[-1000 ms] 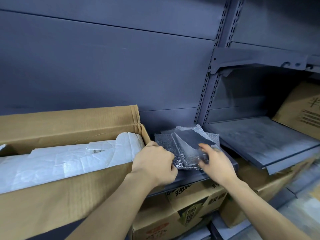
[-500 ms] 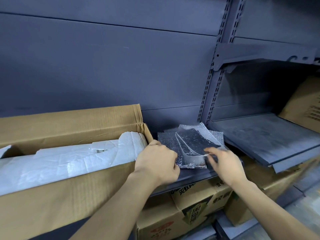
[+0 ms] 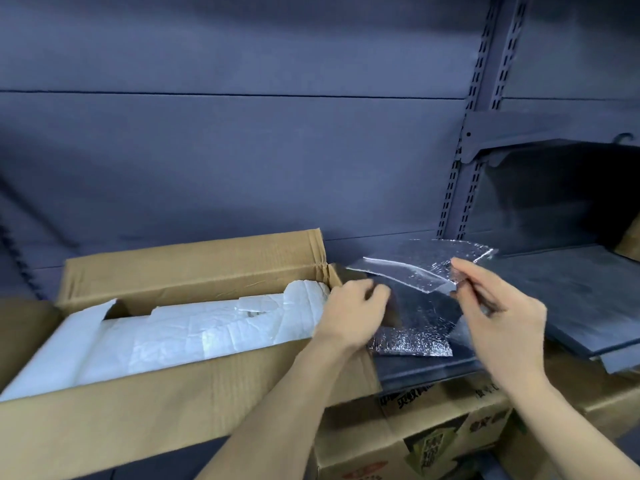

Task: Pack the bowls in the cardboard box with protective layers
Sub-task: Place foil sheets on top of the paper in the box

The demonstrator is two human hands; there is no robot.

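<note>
The right hand point(image 3: 498, 306) pinches one bubble-wrap sheet point(image 3: 408, 268) above the stack point(image 3: 415, 344) on the shelf point(image 3: 433, 370), likely peeling a layer for the cardboard box point(image 3: 173, 427) just left, while the curled left hand point(image 3: 353, 313) sits beside it, grip unclear, bowls unseen.

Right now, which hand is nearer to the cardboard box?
Left. The left hand is beside the cardboard box; the right hand is farther right, pinching a bubble-wrap sheet.

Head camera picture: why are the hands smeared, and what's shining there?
In the head view, motion blur smears the left hand and right hand; glare glints on the bubble-wrap sheet the right hand pinches; the wide lens makes the slotted upright lean; light is dim, bluish.
</note>
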